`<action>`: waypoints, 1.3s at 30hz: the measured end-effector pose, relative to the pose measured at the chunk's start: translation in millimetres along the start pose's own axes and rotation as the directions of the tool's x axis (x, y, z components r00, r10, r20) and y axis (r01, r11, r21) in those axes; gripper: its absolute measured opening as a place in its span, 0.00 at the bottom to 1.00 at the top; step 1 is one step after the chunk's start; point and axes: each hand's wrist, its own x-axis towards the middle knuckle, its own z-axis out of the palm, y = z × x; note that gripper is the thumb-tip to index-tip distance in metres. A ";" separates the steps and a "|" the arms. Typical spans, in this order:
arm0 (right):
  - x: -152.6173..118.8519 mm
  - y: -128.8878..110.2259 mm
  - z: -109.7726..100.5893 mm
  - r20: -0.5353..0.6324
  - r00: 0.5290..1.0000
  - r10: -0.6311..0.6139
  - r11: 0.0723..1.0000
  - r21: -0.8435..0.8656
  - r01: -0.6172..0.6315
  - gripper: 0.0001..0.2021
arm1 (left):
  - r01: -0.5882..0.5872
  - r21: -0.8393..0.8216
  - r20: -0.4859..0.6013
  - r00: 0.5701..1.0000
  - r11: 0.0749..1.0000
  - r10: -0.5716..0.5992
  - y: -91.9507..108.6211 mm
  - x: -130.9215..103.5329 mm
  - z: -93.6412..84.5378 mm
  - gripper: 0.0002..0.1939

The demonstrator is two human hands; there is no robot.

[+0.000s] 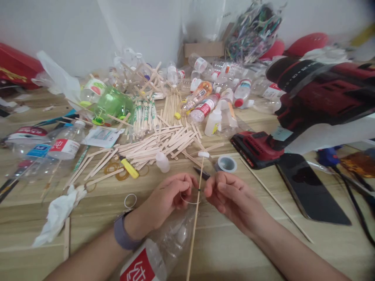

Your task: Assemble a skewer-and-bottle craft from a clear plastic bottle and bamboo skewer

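Note:
A thin wooden skewer point(193, 234) stands slanted between my hands, with a white bottle cap point(203, 155) at its upper end and a small dark band around its shaft. My left hand point(168, 197) is closed beside the skewer, its fingers curled on a thin pale cord point(189, 202) that loops toward the shaft. On the other side, my right hand point(236, 199) is pinched close to the dark band; whatever its fingertips hold is too small to make out. Below my left wrist lies a clear plastic bottle point(172, 244) with a red label.
Wooden craft sticks point(166, 140) are heaped ahead, with plastic bottles point(205, 107) behind. A red cordless drill point(304, 105) and a black phone point(312, 191) occupy the right side. A tape roll point(226, 164), a small white bottle point(162, 162) and a yellow-handled tool point(129, 168) lie nearer.

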 end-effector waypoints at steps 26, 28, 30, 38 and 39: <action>-8.1 3.3 12.7 0.301 0.943 -0.143 0.330 -0.883 0.332 0.12 | -0.114 0.539 0.096 0.993 0.834 0.074 8.8 -6.8 6.0 0.13; -7.8 3.6 12.9 0.309 0.939 -0.151 0.297 -0.892 0.342 0.13 | -0.119 0.596 0.087 0.993 0.794 0.084 8.4 -7.1 7.1 0.13; -7.7 3.4 13.2 0.315 0.937 -0.152 0.279 -0.896 0.346 0.13 | -0.120 0.629 0.084 0.993 0.768 0.086 8.1 -7.7 7.7 0.13; -7.5 4.6 15.1 0.330 0.927 -0.177 0.272 -0.889 0.369 0.12 | -0.138 0.671 0.095 0.990 0.728 0.101 9.4 -8.9 7.6 0.13; -7.3 4.6 15.2 0.323 0.930 -0.176 0.278 -0.890 0.362 0.12 | -0.137 0.664 0.091 0.991 0.735 0.103 9.3 -8.9 7.7 0.13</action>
